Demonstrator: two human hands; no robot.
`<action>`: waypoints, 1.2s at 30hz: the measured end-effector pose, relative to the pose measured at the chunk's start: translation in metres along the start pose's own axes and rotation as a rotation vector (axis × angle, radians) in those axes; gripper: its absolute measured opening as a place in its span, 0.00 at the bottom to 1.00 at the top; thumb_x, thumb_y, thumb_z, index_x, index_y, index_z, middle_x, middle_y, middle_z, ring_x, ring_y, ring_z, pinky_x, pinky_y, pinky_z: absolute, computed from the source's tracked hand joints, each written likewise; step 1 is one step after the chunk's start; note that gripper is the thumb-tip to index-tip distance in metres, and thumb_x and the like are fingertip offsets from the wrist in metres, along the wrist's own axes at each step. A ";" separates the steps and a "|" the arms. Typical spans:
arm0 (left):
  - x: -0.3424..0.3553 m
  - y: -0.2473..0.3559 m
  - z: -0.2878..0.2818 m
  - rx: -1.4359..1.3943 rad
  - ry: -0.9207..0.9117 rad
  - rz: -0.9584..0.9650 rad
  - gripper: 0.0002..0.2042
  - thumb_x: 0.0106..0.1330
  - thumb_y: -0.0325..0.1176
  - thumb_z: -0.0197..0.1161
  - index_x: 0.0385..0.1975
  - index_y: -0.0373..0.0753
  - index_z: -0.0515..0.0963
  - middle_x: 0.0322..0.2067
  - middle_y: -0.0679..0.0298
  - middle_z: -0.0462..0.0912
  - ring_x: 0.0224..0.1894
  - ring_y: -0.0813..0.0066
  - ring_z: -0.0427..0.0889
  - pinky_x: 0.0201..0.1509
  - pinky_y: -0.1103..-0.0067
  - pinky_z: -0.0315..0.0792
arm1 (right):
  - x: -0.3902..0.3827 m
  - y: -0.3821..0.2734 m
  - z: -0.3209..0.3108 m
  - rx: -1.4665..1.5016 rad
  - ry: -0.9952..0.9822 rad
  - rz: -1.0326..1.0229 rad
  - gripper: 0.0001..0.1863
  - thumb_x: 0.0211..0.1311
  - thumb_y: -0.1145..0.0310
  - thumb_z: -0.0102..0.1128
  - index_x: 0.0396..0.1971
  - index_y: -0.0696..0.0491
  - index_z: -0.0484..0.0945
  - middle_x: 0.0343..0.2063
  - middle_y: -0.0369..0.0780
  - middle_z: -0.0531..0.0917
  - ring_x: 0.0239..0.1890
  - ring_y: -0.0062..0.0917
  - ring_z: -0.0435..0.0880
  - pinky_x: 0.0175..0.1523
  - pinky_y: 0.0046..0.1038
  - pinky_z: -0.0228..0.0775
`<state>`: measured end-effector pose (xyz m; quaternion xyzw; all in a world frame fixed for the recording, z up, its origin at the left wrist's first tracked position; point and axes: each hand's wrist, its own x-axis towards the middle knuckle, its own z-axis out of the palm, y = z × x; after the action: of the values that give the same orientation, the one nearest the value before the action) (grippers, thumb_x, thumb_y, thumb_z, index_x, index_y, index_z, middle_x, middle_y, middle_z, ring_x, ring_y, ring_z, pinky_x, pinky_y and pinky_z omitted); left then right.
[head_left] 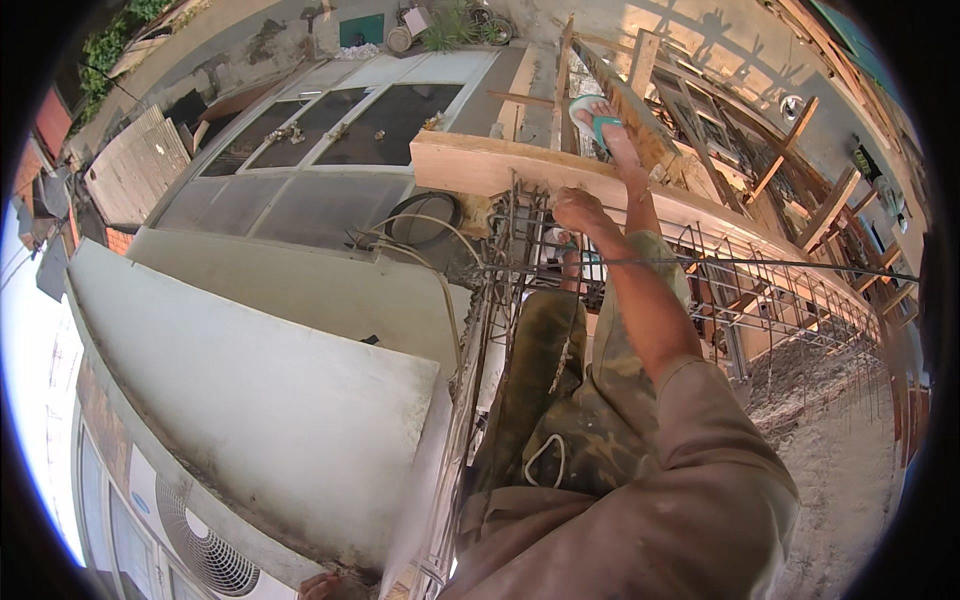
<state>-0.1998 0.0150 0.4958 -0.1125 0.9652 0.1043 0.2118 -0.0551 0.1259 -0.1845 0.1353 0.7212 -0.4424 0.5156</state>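
My right hand (578, 208) is closed in a fist at the top of the steel rebar cage (512, 225), close against a long wooden board (500, 165). What it grips, if anything, is hidden under the fingers. At the lower edge only the fingers of my left hand (322, 587) show, curled on the edge of a pale wall (270, 370). A thin dark rod (760, 262) passes across my right forearm. One foot in a green-and-white sandal (600, 125) is set beyond the board; the other foot is partly hidden among the bars.
Left of the cage lie a bent pale hose (445, 310) and a round dark tub (423, 218). Panelled windows (390, 125) lie beyond. Timber framing (790, 150) and more upright rebar (800, 310) extend right. An air-conditioner unit (205, 535) sits below the wall at lower left.
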 end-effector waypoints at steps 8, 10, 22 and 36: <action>0.008 0.015 0.006 0.086 -0.115 -0.037 0.29 0.61 0.50 0.64 0.43 0.23 0.74 0.36 0.47 0.81 0.38 0.60 0.80 0.44 0.68 0.76 | -0.024 -0.018 -0.032 -0.176 -0.342 -0.075 0.15 0.54 0.66 0.51 0.35 0.58 0.84 0.41 0.49 0.84 0.46 0.42 0.84 0.49 0.40 0.75; 0.003 0.014 0.004 0.062 -0.090 -0.121 0.29 0.61 0.49 0.65 0.44 0.23 0.74 0.36 0.48 0.81 0.38 0.60 0.80 0.44 0.68 0.76 | -0.015 -0.007 0.009 -0.175 -0.260 -0.215 0.14 0.53 0.67 0.52 0.32 0.59 0.84 0.40 0.50 0.84 0.45 0.43 0.84 0.47 0.40 0.76; 0.021 -0.005 -0.023 0.589 -0.442 -0.103 0.21 0.61 0.41 0.65 0.44 0.28 0.76 0.29 0.58 0.79 0.32 0.68 0.77 0.37 0.75 0.72 | 0.075 0.027 0.179 -0.388 0.201 -0.520 0.06 0.43 0.70 0.61 0.16 0.53 0.84 0.18 0.47 0.83 0.26 0.36 0.84 0.33 0.38 0.75; 0.084 -0.001 0.070 0.596 -0.343 0.213 0.12 0.57 0.36 0.67 0.34 0.34 0.78 0.28 0.58 0.82 0.33 0.64 0.81 0.41 0.71 0.74 | 0.102 0.005 0.179 -0.109 -0.087 -0.483 0.09 0.48 0.67 0.65 0.13 0.55 0.82 0.16 0.41 0.83 0.21 0.30 0.83 0.31 0.33 0.75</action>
<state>-0.2469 0.0173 0.3972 0.0744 0.9100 -0.1428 0.3821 0.0159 -0.0372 -0.2886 -0.0883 0.7324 -0.5187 0.4321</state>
